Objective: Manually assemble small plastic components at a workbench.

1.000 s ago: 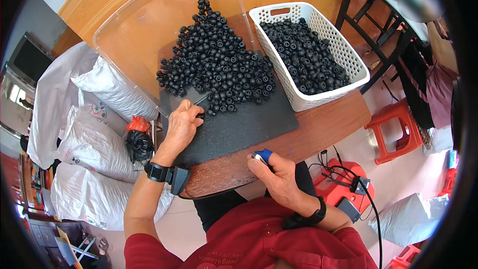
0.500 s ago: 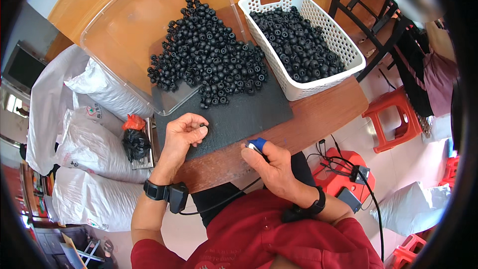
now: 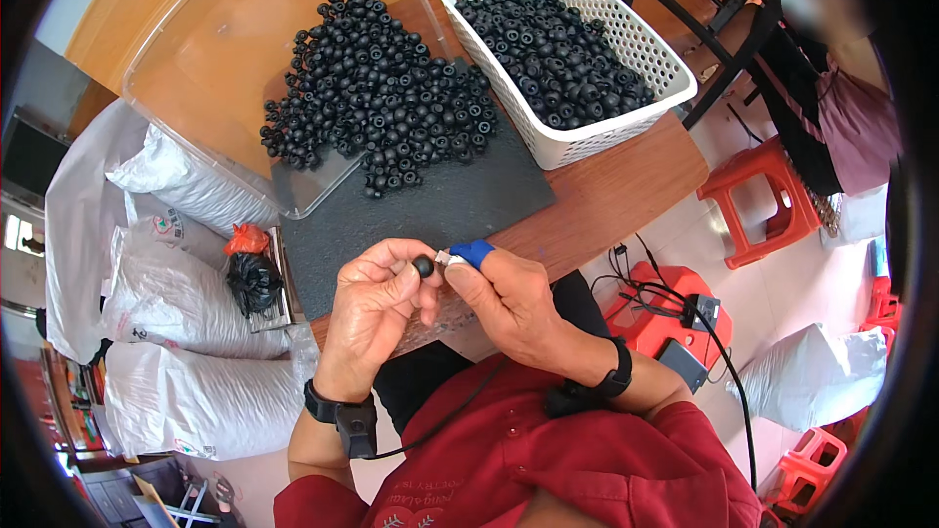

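Observation:
Between the thumb and fingers of my left hand is a small round black part. My right hand pinches a small, pale blade-like tool whose tip meets or nearly meets the part. Blue wrapping covers my right index fingertip. Both hands are close together over the table's near edge. Beyond them, a heap of similar black parts, many with a hole, spills from a clear plastic bin onto a dark mat.
A white perforated basket full of black parts stands right of the heap on the wooden table. White sacks crowd the left side. Red stools and a red case with cables are on the right. Another person is at far right.
My right hand has moved left, bringing the tool to the part. My left hand has shifted slightly right and nearer, and the black part now shows plainly. The view has tilted a little.

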Demonstrator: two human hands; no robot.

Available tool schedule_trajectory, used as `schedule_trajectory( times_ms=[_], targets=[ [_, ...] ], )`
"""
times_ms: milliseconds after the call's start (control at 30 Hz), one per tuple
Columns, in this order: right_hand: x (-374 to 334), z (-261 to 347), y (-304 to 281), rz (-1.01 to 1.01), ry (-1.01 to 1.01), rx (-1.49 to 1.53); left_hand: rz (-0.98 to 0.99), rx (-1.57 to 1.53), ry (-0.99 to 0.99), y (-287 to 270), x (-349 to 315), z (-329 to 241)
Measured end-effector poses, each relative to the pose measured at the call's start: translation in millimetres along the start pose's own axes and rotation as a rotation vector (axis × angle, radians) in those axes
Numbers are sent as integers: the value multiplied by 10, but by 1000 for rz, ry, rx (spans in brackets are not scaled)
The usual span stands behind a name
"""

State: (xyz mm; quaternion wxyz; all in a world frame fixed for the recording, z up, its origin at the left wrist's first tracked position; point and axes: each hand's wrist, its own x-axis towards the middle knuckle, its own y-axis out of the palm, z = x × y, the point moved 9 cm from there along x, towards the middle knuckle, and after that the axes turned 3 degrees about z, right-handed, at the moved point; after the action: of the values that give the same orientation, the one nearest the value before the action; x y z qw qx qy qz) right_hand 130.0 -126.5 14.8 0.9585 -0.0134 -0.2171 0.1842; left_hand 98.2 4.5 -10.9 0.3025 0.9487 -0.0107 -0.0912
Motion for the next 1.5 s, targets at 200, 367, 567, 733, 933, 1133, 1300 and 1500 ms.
schedule_trajectory(
  times_ms=[200, 367, 567, 733, 933, 1133, 1300, 1500],
  targets=[
    [-36, -14, -3, -1, -37, -77, -14, -37, 31, 74, -33, 30],
    [-31, 11, 6, 11, -52, -94, -45, -27, 53, 65, -46, 41],
    [-30, 61, 23, 16, -78, -108, -49, -6, 61, 68, -51, 49],
    [-51, 86, 30, 10, -123, -156, -53, -24, 52, 63, -52, 67],
    [-50, 166, 31, 17, -184, -234, -81, -31, 47, 61, -74, 82],
    [-51, 260, 14, -26, -301, -335, -108, 5, 117, 40, -83, 86],
    [-57, 342, 10, -33, -347, -394, -134, -42, 123, 65, -100, 125],
    [-106, 330, 76, 18, -356, -395, -194, -100, 107, 61, -122, 158]
  ],
)
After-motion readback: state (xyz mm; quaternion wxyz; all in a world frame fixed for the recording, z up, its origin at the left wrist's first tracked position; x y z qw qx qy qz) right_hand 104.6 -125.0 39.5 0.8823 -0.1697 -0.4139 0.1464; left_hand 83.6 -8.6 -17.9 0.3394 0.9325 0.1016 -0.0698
